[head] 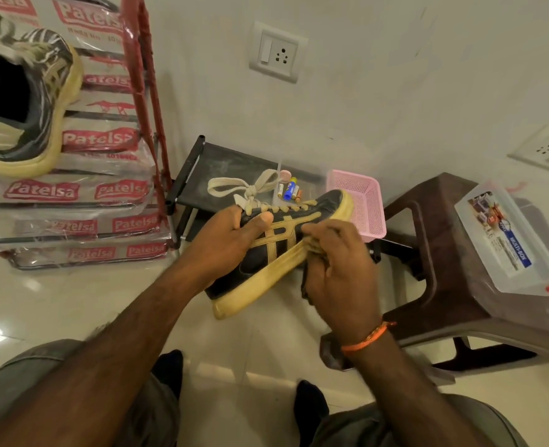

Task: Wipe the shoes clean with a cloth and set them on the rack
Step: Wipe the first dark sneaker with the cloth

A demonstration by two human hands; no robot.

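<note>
Shoe (276, 250): black low sneaker, tan stripes, cream rubber sole; held in the air above the floor, side on, toe towards the wall. Judged light, with a soft upper that yields and a firmer sole edge, dry enough not to slip. Best hold: collar and tongue, where the left hand (231, 240) grips it, thumb over the laces. Right hand (341, 272): fingers curled, pressing a dark cloth (305, 282), mostly hidden, against the sole's side. Second shoe (24, 101): on the red rack (144, 91), upper left. Nearby: pink basket (363, 204), brown stool (444, 253).
</note>
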